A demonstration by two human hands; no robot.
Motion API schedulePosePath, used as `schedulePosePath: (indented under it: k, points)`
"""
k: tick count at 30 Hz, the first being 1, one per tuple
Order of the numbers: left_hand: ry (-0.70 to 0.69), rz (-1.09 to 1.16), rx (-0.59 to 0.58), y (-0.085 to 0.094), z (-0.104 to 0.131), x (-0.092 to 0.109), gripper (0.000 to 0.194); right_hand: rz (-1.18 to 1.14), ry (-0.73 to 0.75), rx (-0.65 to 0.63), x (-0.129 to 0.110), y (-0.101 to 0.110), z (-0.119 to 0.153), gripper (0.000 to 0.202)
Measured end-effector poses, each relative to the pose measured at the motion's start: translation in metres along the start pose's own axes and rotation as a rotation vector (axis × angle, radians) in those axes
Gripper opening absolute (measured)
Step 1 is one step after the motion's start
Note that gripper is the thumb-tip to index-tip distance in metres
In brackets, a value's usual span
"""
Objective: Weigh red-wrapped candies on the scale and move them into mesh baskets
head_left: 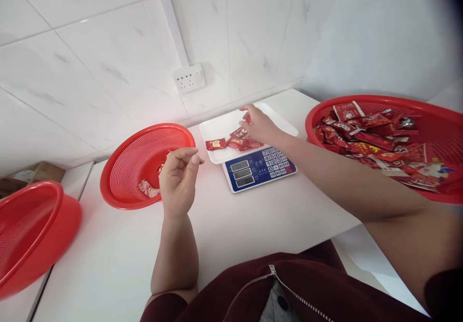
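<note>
My right hand [259, 125] is over the white tray [213, 128] of a digital scale [260, 167]. Its fingers are curled, with a bit of a red wrapped packet [248, 117] showing between them. Below it on the tray lies a small pile of red snack packets [238, 142], partly hidden by the hand. One red and gold packet [215, 144] lies to their left. My left hand [179, 179] is raised in front of the middle red basket [125, 167], thumb apart from the bent fingers, with nothing visible in it. A pale pink packet [148, 189] lies inside that basket.
A large red basket [383, 101] full of red packets [369, 138] stands at the right. Another red basket [68, 216] is at the far left, before cardboard boxes [43, 172]. A power socket [188, 78] is on the tiled wall behind the white table [231, 235].
</note>
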State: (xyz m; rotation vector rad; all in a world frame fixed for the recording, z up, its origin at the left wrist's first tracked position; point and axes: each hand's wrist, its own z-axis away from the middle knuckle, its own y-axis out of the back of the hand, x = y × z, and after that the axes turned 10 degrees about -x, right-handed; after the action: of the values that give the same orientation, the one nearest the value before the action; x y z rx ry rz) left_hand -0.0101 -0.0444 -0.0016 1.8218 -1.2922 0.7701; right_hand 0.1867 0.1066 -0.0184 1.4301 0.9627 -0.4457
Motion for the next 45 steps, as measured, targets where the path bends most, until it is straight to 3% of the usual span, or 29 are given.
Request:
schedulePosePath:
  k: [2,5,8,10,12,15,18,20,23,30,34,37,41,45]
  points:
    - [0.004,-0.031,0.001,0.000,0.000,-0.001,0.012,0.065,0.062,0.090,0.005,0.008,0.006,0.040]
    - [0.009,-0.067,-0.007,-0.001,-0.001,-0.003,0.013,-0.080,0.042,0.134,0.016,0.021,0.033,0.048]
    - [0.019,-0.076,-0.036,-0.006,-0.002,-0.006,0.013,-0.423,-0.036,0.084,0.030,0.026,0.077,0.050]
    - [0.039,-0.073,-0.105,-0.017,0.001,-0.007,0.013,-0.610,-0.125,-0.030,0.041,0.022,0.109,0.054]
    - [0.082,-0.077,-0.262,-0.035,0.007,-0.008,0.015,-0.696,-0.200,-0.182,0.053,0.014,0.139,0.065]
    - [0.139,-0.134,-0.637,-0.073,0.022,-0.008,0.021,-0.771,-0.200,-0.372,0.070,-0.005,0.173,0.083]
    - [0.170,-0.263,-0.939,-0.110,0.039,-0.011,0.026,-0.757,-0.101,-0.448,0.085,-0.023,0.194,0.083]
    - [0.234,-0.345,-1.028,-0.125,0.049,-0.014,0.025,-0.680,-0.015,-0.441,0.093,-0.032,0.201,0.079]
    - [0.328,-0.329,-1.021,-0.135,0.058,-0.019,0.016,-0.593,0.047,-0.421,0.101,-0.039,0.205,0.074]
    - [0.416,-0.118,-0.741,-0.136,0.061,-0.023,0.013,-0.650,-0.110,-0.529,0.099,-0.032,0.199,0.064]
    - [0.459,-0.063,-0.732,-0.137,0.062,-0.026,0.011,-0.544,-0.087,-0.539,0.097,-0.029,0.195,0.048]
    - [0.489,0.016,-0.724,-0.138,0.065,-0.027,0.021,-0.453,-0.079,-0.501,0.096,-0.023,0.196,0.042]
    - [0.570,0.052,-0.640,-0.135,0.073,-0.030,0.031,-0.268,-0.027,-0.344,0.091,0.013,0.197,0.035]
    - [0.665,0.059,-0.632,-0.127,0.082,-0.046,0.029,-0.019,-0.115,0.033,0.092,0.089,0.197,0.032]
